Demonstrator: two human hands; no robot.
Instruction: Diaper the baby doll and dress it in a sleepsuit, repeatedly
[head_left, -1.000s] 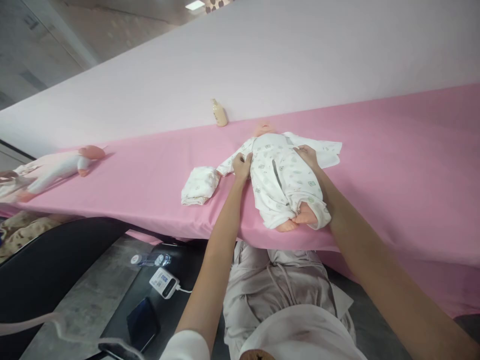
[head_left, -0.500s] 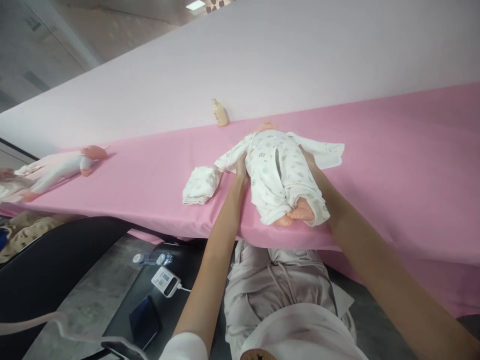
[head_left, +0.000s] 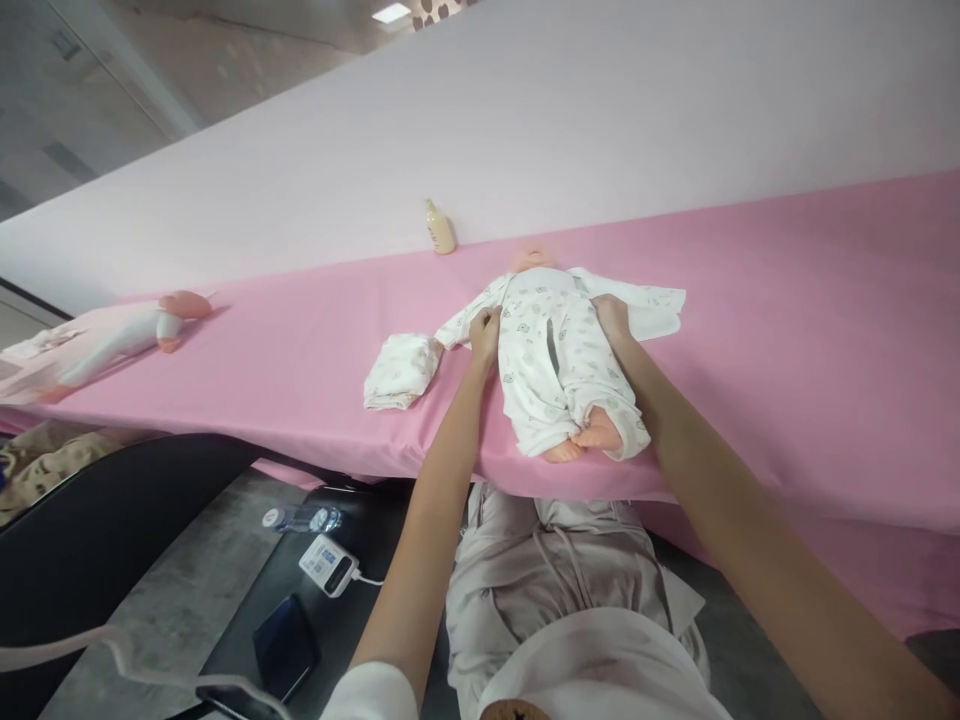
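Observation:
A baby doll lies on its back on a pink-covered table, its bare feet toward me. It wears white printed pants with a dark slit at the front, and a white printed top whose sleeves spread to both sides. At the left edge of the waistband, my left hand is closed on the pants. My right hand grips the opposite edge, its fingers partly hidden by the fabric. Close to the left sleeve lies a folded white printed cloth.
A cream-coloured bottle stands at the back by the white wall. Another doll lies at the far left. Below the table, a black chair seat holds a plastic bottle, a white device and a phone.
My hands have shifted at the sides of the pants, and their backs show more. The waistband sits slightly lower, with more of the doll's plain white front visible above it.

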